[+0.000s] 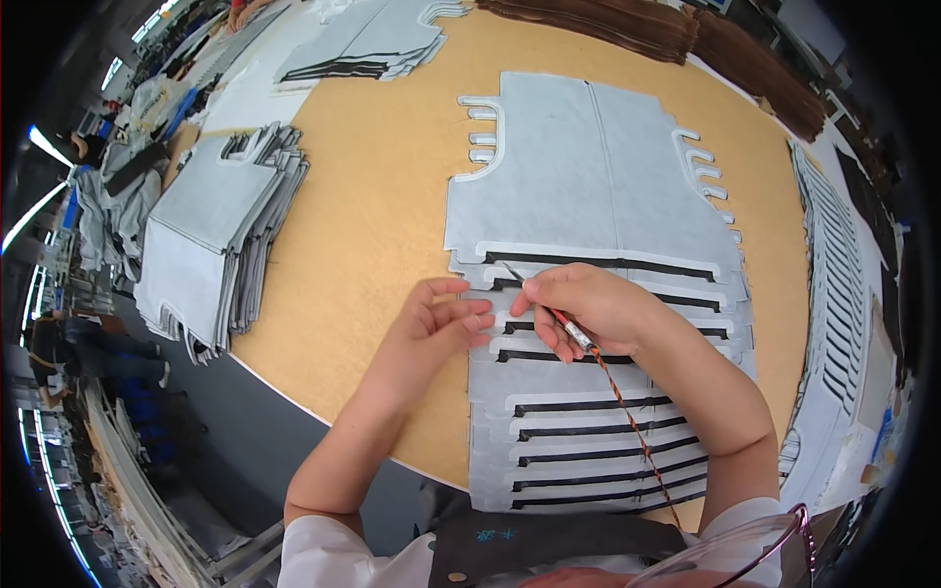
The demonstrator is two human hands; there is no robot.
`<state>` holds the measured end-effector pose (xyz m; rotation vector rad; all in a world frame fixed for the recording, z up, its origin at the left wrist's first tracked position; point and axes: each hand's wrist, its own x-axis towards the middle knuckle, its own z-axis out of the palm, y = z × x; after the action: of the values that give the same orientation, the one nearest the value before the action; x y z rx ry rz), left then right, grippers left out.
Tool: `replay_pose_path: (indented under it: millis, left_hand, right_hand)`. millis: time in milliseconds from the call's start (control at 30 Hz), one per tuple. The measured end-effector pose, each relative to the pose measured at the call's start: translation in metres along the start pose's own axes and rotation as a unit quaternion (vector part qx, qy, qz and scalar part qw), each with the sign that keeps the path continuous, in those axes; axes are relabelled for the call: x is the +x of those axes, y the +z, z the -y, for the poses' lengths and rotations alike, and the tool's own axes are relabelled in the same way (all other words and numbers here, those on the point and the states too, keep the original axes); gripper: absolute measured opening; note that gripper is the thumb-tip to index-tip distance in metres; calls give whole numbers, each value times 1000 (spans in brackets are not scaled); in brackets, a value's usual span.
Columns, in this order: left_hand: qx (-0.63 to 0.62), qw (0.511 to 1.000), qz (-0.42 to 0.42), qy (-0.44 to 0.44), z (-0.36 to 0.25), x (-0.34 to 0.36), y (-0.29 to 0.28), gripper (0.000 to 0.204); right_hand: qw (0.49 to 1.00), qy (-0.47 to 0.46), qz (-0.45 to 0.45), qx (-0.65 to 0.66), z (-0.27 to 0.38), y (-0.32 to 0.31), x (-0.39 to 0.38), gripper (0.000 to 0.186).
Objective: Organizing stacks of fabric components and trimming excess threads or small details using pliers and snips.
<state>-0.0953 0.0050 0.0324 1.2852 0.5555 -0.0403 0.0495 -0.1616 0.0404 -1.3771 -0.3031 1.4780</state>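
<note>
Grey fabric panels lie layered in front of me. The top panel (554, 157) has toothed tabs on both sides and a seam down its middle. Below it, overlapping layers show black strips (598, 429) in rows. My right hand (588, 304) grips a corded pen-shaped tool (571, 331) with a thin metal tip, a red section and a twisted orange-and-black cord. Its tip points up and left, close to the uppermost black strip. At the layers' left edge is my left hand (426, 328), fingers loosely bent and apart, with nothing visible in them.
A stack of grey panels (201, 211) sits at the table's left edge, another (368, 44) at the far left. Brown pieces (608, 24) are piled at the far side. Striped grey layers (833, 284) lie on the right. Another person (83, 348) is beyond the table, left.
</note>
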Motion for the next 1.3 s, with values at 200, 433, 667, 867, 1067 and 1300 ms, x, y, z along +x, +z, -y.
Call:
replay_pose_path:
  millis: [200, 433, 667, 867, 1067, 1300]
  left_hand:
    - [-115, 993, -28, -1, -12, 16, 16, 49]
    - [156, 987, 18, 43, -14, 45, 10, 45]
    - [115, 990, 64, 47, -12, 49, 0, 46]
    - [103, 990, 77, 52, -10, 50, -3, 46]
    - [108, 989, 89, 45, -12, 51, -2, 46]
    - [109, 989, 86, 48, -13, 51, -2, 46]
  right_hand:
    - [1000, 14, 24, 14, -9, -9, -3, 39]
    - [997, 46, 41, 38, -10, -4, 1, 37]
    - [997, -13, 39, 63, -14, 7, 8, 33]
    - [998, -5, 10, 69, -15, 11, 6, 31]
    - [997, -2, 6, 76, -15, 10, 5, 31]
    - [996, -7, 8, 84, -18, 9, 8, 28]
